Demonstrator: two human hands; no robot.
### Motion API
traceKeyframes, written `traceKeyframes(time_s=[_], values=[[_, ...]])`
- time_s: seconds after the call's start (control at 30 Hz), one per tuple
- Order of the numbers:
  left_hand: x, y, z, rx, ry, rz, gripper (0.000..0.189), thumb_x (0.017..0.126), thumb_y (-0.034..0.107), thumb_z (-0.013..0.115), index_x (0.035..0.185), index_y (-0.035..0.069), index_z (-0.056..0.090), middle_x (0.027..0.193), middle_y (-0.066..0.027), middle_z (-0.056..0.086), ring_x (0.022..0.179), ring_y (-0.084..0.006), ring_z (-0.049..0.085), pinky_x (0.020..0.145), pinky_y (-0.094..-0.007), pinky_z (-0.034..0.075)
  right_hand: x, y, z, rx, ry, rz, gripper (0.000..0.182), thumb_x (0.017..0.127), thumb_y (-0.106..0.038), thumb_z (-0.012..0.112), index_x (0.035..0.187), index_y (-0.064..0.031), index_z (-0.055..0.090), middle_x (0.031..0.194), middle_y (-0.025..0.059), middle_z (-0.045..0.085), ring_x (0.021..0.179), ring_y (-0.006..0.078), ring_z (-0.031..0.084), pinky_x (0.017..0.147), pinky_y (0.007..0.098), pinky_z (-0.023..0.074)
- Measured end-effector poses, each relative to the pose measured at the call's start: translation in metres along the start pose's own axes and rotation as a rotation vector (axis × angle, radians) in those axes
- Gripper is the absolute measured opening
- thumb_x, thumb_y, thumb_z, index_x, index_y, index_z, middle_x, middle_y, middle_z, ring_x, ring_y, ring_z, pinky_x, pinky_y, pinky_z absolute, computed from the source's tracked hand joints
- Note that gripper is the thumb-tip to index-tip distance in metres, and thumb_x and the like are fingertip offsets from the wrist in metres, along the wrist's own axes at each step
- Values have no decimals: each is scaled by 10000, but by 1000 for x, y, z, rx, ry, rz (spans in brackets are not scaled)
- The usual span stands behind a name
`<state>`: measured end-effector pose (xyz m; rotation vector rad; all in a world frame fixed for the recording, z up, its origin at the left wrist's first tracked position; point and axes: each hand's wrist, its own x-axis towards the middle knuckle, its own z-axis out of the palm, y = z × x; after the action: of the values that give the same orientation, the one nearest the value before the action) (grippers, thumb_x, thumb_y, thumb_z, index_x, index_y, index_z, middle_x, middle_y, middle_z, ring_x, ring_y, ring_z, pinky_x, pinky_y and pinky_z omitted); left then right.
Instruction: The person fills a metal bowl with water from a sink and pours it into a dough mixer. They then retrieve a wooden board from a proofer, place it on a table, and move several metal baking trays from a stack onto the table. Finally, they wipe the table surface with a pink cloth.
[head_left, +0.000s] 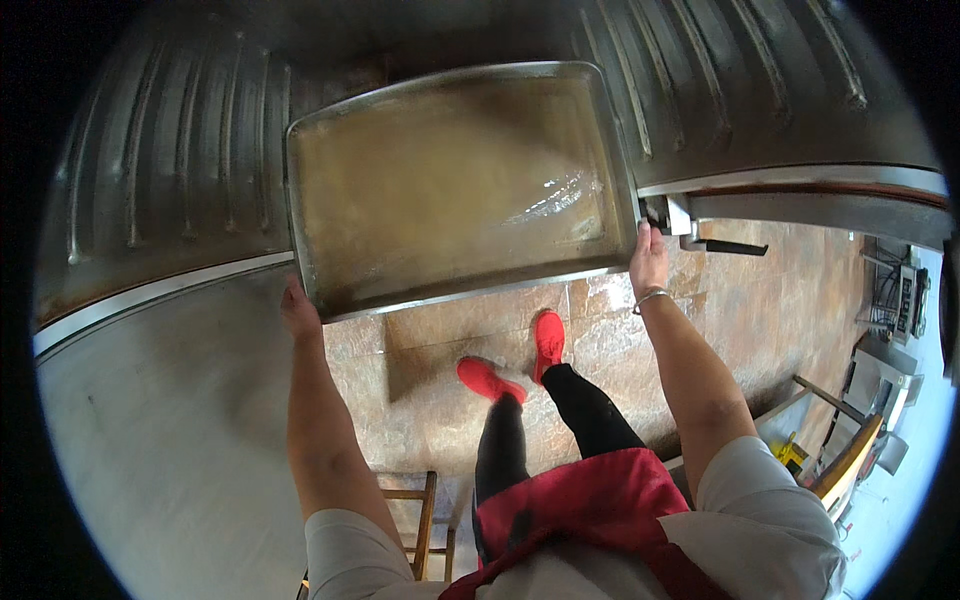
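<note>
A large rimmed metal baking tray (457, 187) is held out in front of me, tilted slightly in view. Its base looks yellowish-brown, with a wet, shiny patch near the right end. My left hand (301, 309) grips the near left corner, and my right hand (649, 259), with a bracelet at the wrist, grips the near right corner. Most fingers are hidden by the rim or lie under it. Around the tray's far part stand the ribbed metal side walls (176, 150) of a cabinet, perhaps an oven. I cannot tell whether the tray touches the ribs.
A latch with a black handle (731, 247) juts out at the cabinet's right edge. A pale panel (172, 420) stands to the left. Below are brown floor tiles (427, 337) and red shoes (550, 337). Wooden framework (427, 517) is near my left side; equipment (904, 292) stands far right.
</note>
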<state>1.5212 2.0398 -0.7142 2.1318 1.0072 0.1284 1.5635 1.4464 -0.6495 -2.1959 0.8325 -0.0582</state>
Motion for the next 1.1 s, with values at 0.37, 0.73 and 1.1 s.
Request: traceKeyframes(time_s=[0.37,0.73,1.1], values=[[-18,27,-32,77,21,72,531,900,470,475,1076,-12,616,1091,-168,626,995,-276,592,846,-361,433,1,-3,-3,-38,-44,-82,514,938,-480,403,1001,-2,583,945,212,624,912,382,582,780,376,444],[16,32,4,-21,119,82,584,902,512,424,978,-31,625,1013,-205,629,962,-357,578,830,-386,420,6,-30,13,-128,29,-14,554,920,-530,399,893,-12,595,846,217,631,827,412,586,724,426,453],[-16,31,-6,46,69,23,619,879,544,487,895,-64,603,876,-192,622,816,-314,575,761,-409,424,4,-4,11,-133,124,-115,533,887,-516,511,732,-9,572,666,190,580,606,344,521,589,416,424]])
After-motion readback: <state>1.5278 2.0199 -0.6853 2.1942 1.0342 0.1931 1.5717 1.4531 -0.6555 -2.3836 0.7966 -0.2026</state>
